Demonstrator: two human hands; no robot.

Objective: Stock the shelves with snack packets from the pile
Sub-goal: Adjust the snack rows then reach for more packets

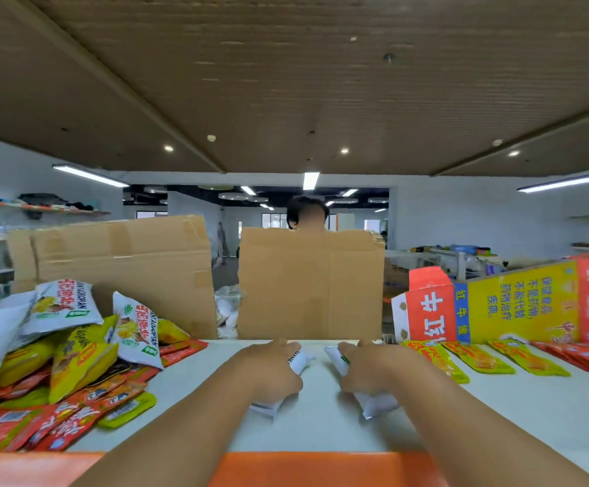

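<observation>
Nearest, an orange edge strip (321,469) runs along the front side of the white tabletop (321,434). Just over the middle of the tabletop both bare forearms reach forward. The left hand (272,370) lies there with its fingers curled round a white packet (299,360), and one end of the packet sticks out under the wrist. The right hand (374,367) is close beside it, and its fingers grasp a second white packet (377,404) in the same way. Both packets touch the tabletop.

On the left part of the tabletop lies the pile of snack packets (57,363), red, yellow and white ones mixed, some leaning on others. On the right part, yellow packets (479,360) lie side by side in a row, and further right come red packets (584,360).

At the far edge of the tabletop a cardboard sheet (310,286) stands upright in the middle, a larger cardboard piece (121,254) stands at the left, and a printed yellow and red box (514,304) lies on its side at the right. Beyond the tabletop, a person (307,203) is partly hidden behind the middle sheet.
</observation>
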